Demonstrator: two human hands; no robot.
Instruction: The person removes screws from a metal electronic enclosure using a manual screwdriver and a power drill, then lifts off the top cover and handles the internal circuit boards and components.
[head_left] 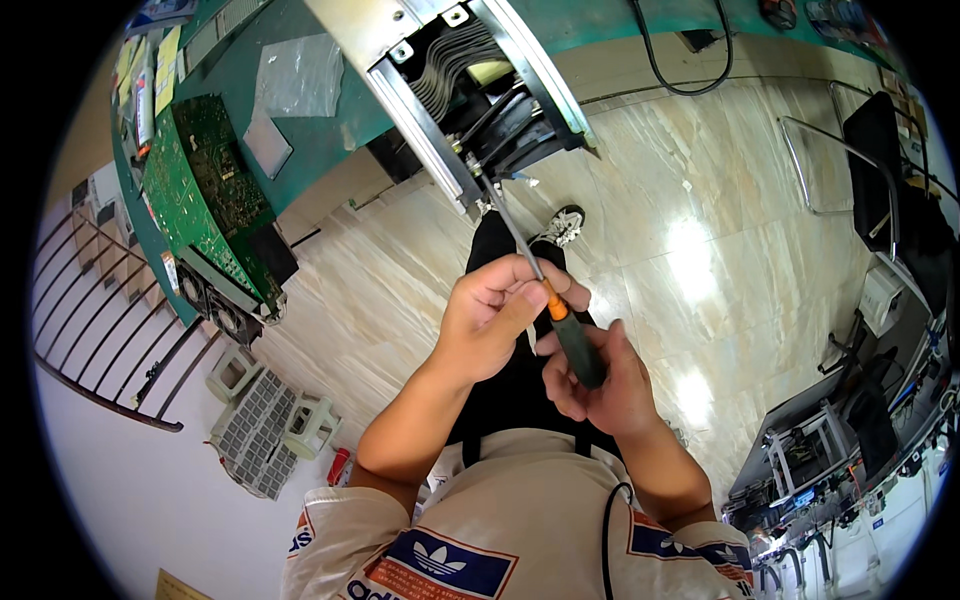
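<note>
A long screwdriver (pixel 578 350) with a dark green and orange handle points up and to the left. My left hand (pixel 490 318) is closed around its shaft, just above the orange collar, thumb and fingers pinching it. Around the lower part of the handle curl the fingers of my right hand (pixel 615 388). The shaft's tip reaches the near end of an open metal chassis (pixel 418 125), among small fittings at its inner left corner. Whether the tip sits in a screw is too small to tell. Inside the chassis lie a grey ribbon cable (pixel 440 75) and several black cables (pixel 510 120).
The chassis overhangs a green-topped bench (pixel 345 130). On the bench's left side are a green circuit board (pixel 195 195) with fans, a clear plastic bag (pixel 300 75) and a white tube (pixel 145 105). A black chair (pixel 870 150) stands at the right; a black cable loop (pixel 685 90) hangs at the far edge.
</note>
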